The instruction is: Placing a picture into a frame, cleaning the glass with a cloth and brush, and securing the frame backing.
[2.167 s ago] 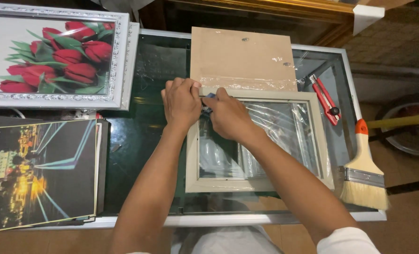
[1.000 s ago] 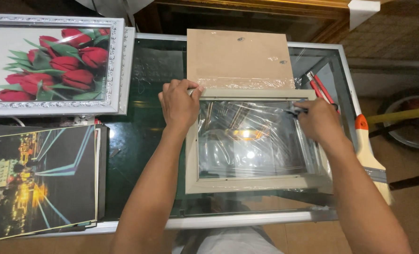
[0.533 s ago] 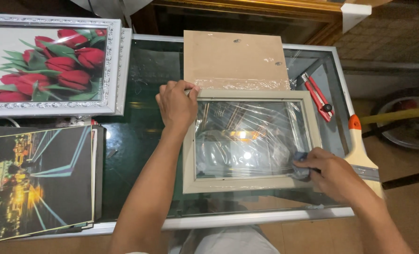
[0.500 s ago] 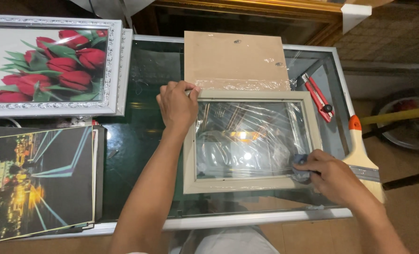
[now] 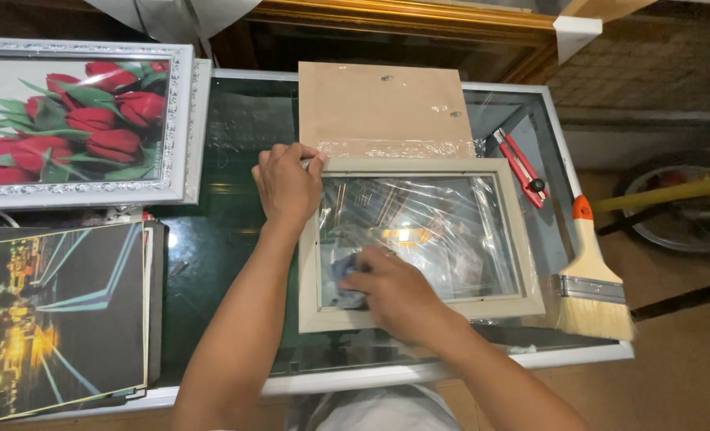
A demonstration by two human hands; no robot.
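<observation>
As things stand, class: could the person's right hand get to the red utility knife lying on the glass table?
Probably yes. The right hand rests on the beige picture frame, holding a small blue thing. The red utility knife lies just past the frame's far right corner on the glass table, with nothing lying between.

There is one camera, worn on the person's head. It looks almost straight down at the table (image 5: 235, 144) from close above. The far edge of the table is at the top of the picture, and the near edge is at the bottom. Both arms come in from the bottom. The floor (image 5: 682, 359) shows on the right side.
</observation>
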